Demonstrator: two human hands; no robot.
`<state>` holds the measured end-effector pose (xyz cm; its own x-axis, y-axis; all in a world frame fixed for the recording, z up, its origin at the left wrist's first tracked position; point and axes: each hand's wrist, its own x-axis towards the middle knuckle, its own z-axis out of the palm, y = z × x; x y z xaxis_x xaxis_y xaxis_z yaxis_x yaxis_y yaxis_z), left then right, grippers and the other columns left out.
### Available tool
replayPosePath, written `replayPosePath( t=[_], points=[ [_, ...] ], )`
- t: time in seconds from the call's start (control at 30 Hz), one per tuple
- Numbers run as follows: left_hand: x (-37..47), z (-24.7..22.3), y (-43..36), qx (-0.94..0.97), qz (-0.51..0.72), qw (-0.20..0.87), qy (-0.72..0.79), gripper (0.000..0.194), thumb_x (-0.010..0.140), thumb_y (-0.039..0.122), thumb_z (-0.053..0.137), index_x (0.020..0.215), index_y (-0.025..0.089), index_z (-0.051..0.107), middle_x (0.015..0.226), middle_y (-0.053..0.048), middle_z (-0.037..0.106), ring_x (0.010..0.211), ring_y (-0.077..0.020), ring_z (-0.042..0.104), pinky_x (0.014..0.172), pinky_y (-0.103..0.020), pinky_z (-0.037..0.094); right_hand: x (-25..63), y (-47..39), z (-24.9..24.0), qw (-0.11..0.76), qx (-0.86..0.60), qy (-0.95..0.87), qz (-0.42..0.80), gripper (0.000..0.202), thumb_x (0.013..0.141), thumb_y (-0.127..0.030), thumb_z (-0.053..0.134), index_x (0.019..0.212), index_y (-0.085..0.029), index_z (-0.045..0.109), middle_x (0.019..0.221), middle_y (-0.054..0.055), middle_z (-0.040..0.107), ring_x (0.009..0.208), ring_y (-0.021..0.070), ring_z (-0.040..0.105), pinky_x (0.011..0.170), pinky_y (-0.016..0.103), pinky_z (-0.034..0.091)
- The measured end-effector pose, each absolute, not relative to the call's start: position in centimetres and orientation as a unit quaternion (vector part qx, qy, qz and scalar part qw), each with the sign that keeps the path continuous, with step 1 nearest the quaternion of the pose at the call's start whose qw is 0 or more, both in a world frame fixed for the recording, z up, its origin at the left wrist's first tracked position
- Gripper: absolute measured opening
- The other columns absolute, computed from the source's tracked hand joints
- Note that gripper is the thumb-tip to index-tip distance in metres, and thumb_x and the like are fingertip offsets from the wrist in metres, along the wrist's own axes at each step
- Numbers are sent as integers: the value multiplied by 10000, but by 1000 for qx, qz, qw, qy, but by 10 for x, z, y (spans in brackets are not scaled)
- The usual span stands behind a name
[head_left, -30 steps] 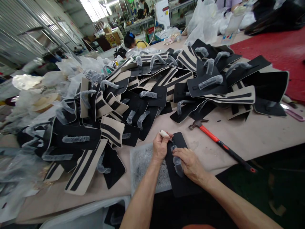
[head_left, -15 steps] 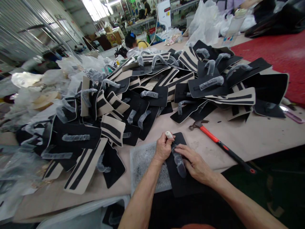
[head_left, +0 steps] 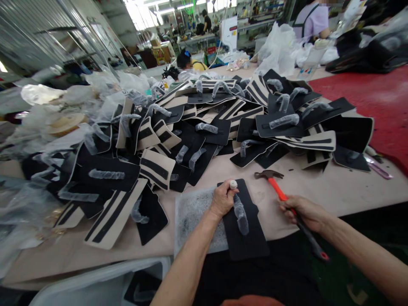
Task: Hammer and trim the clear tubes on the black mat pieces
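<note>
My left hand [head_left: 223, 199] is closed around a short tool with a round white top [head_left: 233, 184]; its lower end is hidden by the fingers. It stands at the far end of a plastic-wrapped handle strap [head_left: 241, 219] on a flat black panel [head_left: 253, 238]. The panel lies partly over a pale translucent slab [head_left: 188, 221] with a scuffed, speckled surface. To the right, my right hand [head_left: 301, 211] has its fingers wrapped around the red and black handle of a claw hammer [head_left: 277, 187]. The hammer's head points away from me.
A heap of black and beige striped panels [head_left: 157, 170] with wrapped handles spreads across the table [head_left: 353, 187]. Clear plastic bags [head_left: 105, 80] lie at left, a red sheet [head_left: 357, 91] at right. A pale bin [head_left: 95, 280] stands at the front edge. Other people [head_left: 310, 21] are farther back.
My right hand has left the wrapped handle and taken hold of the hammer, whose handle end has swung toward me. My left hand still holds the white-topped tool on the panel.
</note>
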<state>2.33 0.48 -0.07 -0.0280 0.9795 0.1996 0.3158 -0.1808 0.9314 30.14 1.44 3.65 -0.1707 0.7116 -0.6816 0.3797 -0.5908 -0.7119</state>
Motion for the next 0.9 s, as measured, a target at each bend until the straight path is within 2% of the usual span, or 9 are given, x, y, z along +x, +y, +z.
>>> replayPosePath(
  t=[0.13,0.27,0.33,0.4,0.5,0.67,0.73,0.8,0.9],
  points=[
    [24,-3,5,606,468,342,545,165,875,189,586,1023,237,645,935,-47,751,883,-216,711,808,-302,535,276,3,79,220,-640,-425,600,314,881,-541,448,828,-235,496,583,-70,379,395,91,289,372,228,230],
    [23,-5,6,610,455,333,557,145,866,174,591,991,235,631,920,-24,747,859,-195,707,795,-282,536,261,4,122,319,-600,-659,321,374,943,-568,408,800,-236,503,569,-29,479,464,130,448,453,254,330],
    [22,-6,6,619,447,322,559,149,866,166,587,995,230,623,929,-23,749,855,-190,706,798,-283,538,257,6,132,297,-551,-754,200,375,968,-533,381,762,-234,474,555,-20,493,454,131,435,473,268,296],
    [21,-7,6,630,438,313,560,138,866,160,586,982,226,623,909,-23,748,822,-187,703,773,-281,537,255,10,135,207,-507,-828,125,373,977,-503,374,733,-233,456,520,-22,479,409,123,367,466,285,204],
    [21,-9,6,636,430,309,561,113,867,161,585,950,226,624,869,-17,739,788,-182,697,730,-269,529,253,14,144,117,-473,-869,86,366,989,-485,386,737,-232,465,520,-20,493,403,124,360,479,296,149],
    [21,-11,7,625,447,319,556,174,864,156,579,1017,232,613,920,-25,746,847,-186,706,763,-268,535,247,11,156,302,-528,-782,132,389,1019,-501,277,779,-239,436,554,-26,492,437,126,440,486,262,283],
    [21,-10,7,628,440,318,557,148,867,159,578,992,228,615,896,-23,743,820,-183,703,745,-265,528,246,10,150,264,-520,-805,113,416,1009,-520,256,759,-241,437,533,-18,484,411,127,392,469,277,233],
    [21,-10,8,636,430,315,558,128,872,153,567,965,224,618,859,-17,736,785,-178,696,713,-258,513,250,11,142,145,-491,-854,94,424,990,-540,294,733,-240,449,505,-11,476,391,127,327,475,301,145],
    [20,-9,8,640,429,309,557,97,878,167,572,939,222,623,843,-17,728,771,-177,687,702,-259,503,259,19,131,49,-505,-853,120,384,973,-528,363,764,-233,491,541,2,521,428,136,365,506,309,132]
  ],
)
